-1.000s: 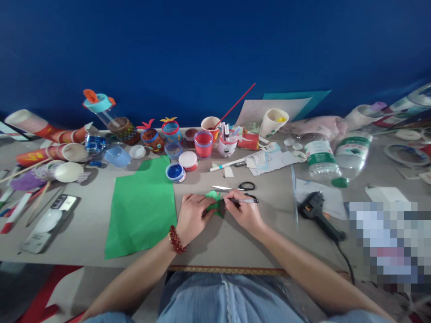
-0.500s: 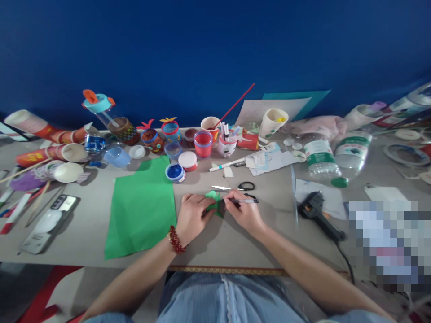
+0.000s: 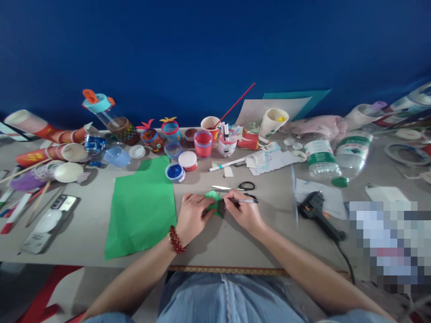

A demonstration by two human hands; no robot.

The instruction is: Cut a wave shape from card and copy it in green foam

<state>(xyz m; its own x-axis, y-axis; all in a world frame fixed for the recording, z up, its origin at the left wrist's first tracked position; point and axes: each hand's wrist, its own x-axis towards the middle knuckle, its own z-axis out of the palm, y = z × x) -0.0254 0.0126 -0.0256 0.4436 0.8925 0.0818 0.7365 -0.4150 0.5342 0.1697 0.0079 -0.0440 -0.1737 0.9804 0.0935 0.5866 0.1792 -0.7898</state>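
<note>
A small cut piece of green paper point(image 3: 213, 195) lies on the table in front of me. My left hand point(image 3: 195, 213), with a red bead bracelet at the wrist, has its fingers closed over the paper's left side. Pinched in my right hand point(image 3: 244, 213) is a pen point(image 3: 249, 201), its tip end at the paper's right edge; the fingers partly hide the tip. Just beyond my right hand lie scissors point(image 3: 232, 187), one handle loop partly covered by that hand. A large green sheet point(image 3: 141, 211) lies flat to the left of my left hand.
An open blue paint pot point(image 3: 175, 172) and a red-and-white paint pot point(image 3: 187, 161) stand beyond the sheet. A glue gun point(image 3: 321, 215) with a cord lies at right, near plastic bottles point(image 3: 321, 157). At left lie a phone point(image 3: 50, 224) and paper cups point(image 3: 69, 172). A blue wall point(image 3: 202, 54) rises behind.
</note>
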